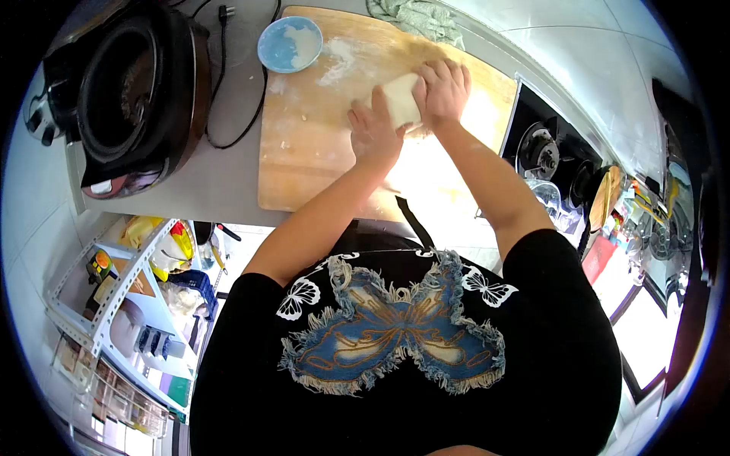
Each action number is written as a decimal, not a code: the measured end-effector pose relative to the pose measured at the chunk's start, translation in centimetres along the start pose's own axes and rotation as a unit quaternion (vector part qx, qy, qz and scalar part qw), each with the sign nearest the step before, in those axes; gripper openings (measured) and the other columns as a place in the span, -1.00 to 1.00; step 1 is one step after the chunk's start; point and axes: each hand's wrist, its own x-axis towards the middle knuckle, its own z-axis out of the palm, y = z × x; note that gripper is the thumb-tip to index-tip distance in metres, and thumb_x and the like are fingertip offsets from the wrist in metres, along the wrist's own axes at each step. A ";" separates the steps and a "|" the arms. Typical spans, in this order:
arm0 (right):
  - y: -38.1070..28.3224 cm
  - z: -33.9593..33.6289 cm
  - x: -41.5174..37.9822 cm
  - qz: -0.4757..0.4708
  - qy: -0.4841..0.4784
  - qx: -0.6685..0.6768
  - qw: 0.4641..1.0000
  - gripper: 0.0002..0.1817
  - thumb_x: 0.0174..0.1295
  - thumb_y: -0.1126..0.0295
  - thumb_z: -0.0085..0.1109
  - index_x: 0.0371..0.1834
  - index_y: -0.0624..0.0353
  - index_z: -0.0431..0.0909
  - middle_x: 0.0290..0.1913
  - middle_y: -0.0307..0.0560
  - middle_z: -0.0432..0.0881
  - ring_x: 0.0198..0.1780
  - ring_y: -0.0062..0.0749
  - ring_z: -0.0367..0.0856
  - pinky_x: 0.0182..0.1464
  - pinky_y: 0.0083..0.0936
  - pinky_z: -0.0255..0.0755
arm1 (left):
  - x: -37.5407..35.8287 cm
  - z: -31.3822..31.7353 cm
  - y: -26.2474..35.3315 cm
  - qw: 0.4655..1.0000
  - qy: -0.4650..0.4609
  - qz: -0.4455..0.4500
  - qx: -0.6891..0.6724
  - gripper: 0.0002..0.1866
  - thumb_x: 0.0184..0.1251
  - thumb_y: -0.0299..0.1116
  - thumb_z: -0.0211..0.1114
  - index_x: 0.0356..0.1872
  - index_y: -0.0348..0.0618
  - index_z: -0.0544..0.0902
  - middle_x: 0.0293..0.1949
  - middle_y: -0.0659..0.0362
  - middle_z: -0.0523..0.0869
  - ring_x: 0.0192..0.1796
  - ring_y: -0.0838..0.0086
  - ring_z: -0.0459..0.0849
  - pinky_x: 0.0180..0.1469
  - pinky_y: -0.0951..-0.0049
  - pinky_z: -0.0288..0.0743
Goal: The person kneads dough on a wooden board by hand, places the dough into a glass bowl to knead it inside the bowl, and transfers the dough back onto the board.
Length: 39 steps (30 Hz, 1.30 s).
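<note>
A pale, roughly squared piece of dough point(401, 99) lies on the wooden board point(304, 167), between my two hands. My left hand point(376, 131) presses against its left side, with fingers pointing up and partly bent. On the opposite side, my right hand point(443, 91) curves its fingers around the dough's right edge. White flour point(338, 61) is scattered over the board to the left of the dough. A small blue bowl point(290, 45) with white flour in it sits at the board's upper left corner.
A large black appliance point(141, 91) stands left on the counter, near a black cord with a plug point(226, 15). A greenish cloth point(418, 19) lies behind the board. To the right is a gas stove point(541, 148); a shelf rack point(114, 296) stands lower left.
</note>
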 end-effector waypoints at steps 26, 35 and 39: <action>-1.1 0.8 -8.4 0.492 -0.042 0.607 0.623 -0.20 0.28 0.32 0.33 0.50 -0.04 0.04 0.12 -0.03 0.59 0.04 -0.23 0.58 0.10 -0.12 0.54 | 12.0 -4.8 -2.7 0.950 -0.116 0.003 -0.291 -0.07 -0.12 -0.20 0.66 0.36 -0.28 0.44 0.20 -0.17 0.67 0.21 0.09 0.70 0.23 0.26 0.61; -3.0 -5.5 -11.4 0.415 0.028 0.385 0.823 -0.45 0.34 0.01 0.24 0.29 0.08 0.55 -0.01 0.20 0.72 -0.04 -0.13 0.72 0.11 -0.27 0.59 | -8.4 -4.8 0.4 0.920 0.090 0.371 0.085 -0.29 -0.05 -0.36 0.57 0.26 0.02 0.55 0.18 -0.03 0.51 0.25 -0.04 0.49 0.33 -0.02 0.37; -8.0 -8.5 -10.0 0.368 -0.101 0.252 0.889 -0.62 0.19 0.12 0.18 0.00 0.01 0.72 -0.02 0.21 0.70 -0.01 0.02 0.68 0.20 -0.28 0.53 | -9.2 -2.7 -3.7 0.901 0.096 0.417 -0.068 -0.21 -0.10 -0.23 0.62 0.28 0.01 0.52 0.24 -0.07 0.48 0.31 -0.04 0.44 0.34 -0.07 0.34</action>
